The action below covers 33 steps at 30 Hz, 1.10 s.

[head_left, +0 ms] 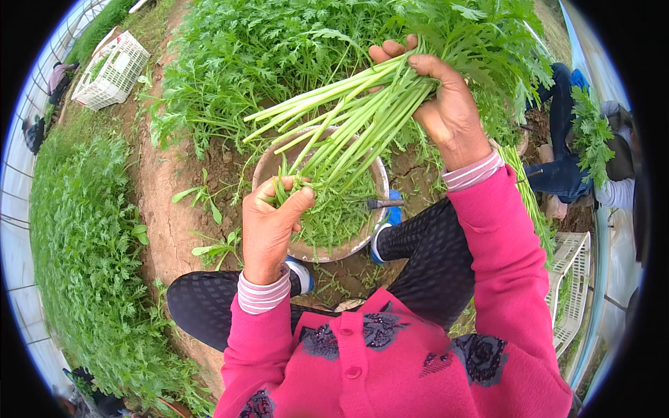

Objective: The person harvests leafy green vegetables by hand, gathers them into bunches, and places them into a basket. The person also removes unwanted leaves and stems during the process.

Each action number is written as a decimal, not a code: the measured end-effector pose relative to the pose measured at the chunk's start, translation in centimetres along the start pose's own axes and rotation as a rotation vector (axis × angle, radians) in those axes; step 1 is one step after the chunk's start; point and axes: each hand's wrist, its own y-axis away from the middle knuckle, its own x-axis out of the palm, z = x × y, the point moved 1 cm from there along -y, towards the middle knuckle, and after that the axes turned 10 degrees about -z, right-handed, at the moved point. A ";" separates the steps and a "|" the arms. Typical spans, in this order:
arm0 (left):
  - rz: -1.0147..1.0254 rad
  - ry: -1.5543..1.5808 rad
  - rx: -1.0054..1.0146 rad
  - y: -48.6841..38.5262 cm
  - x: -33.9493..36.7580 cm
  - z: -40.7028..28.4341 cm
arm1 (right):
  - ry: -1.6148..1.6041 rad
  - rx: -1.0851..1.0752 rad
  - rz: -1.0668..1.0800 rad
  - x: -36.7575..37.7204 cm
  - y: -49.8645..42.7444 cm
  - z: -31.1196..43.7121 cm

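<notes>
My right hand (444, 99) grips a bunch of leafy greens (355, 120) near the leaves, the pale green stems slanting down to the left. At the lower ends of the stems, my left hand (277, 222) pinches some small leaves between thumb and fingers. Below the bunch, between my feet, stands a round basin (384, 183) with loose leaves and trimmings in it. The handle of a tool (384, 204) sticks out over the basin's right rim; its other end is hidden among the leaves.
Dense beds of greens (94, 251) grow at the left and ahead, with a bare soil path between. White plastic crates (112, 70) stand at the upper left and lower right (575, 292). A co-worker (562, 177) sits at the right beside cut greens; other people are at the left edge.
</notes>
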 end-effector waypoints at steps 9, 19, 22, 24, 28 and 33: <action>-0.121 -0.278 0.194 -0.9 1.2 -0.2 | 0.228 -0.045 0.133 1.7 1.6 -1.5; -0.329 -0.450 0.543 -2.5 -0.1 2.1 | 0.199 -0.003 0.167 2.3 2.0 -2.2; -0.374 -0.187 0.194 -4.0 -4.2 2.7 | -0.049 0.063 0.091 1.6 1.0 -0.7; -0.362 0.028 -0.139 -4.3 -5.5 3.6 | -0.219 0.114 0.050 1.2 0.3 -0.2; 0.227 0.624 -0.072 -4.1 -3.1 4.6 | -0.405 0.304 0.007 0.8 -0.2 -0.8; 0.386 0.683 -0.125 -4.2 -0.2 3.9 | -0.359 0.355 0.033 0.7 0.1 -1.7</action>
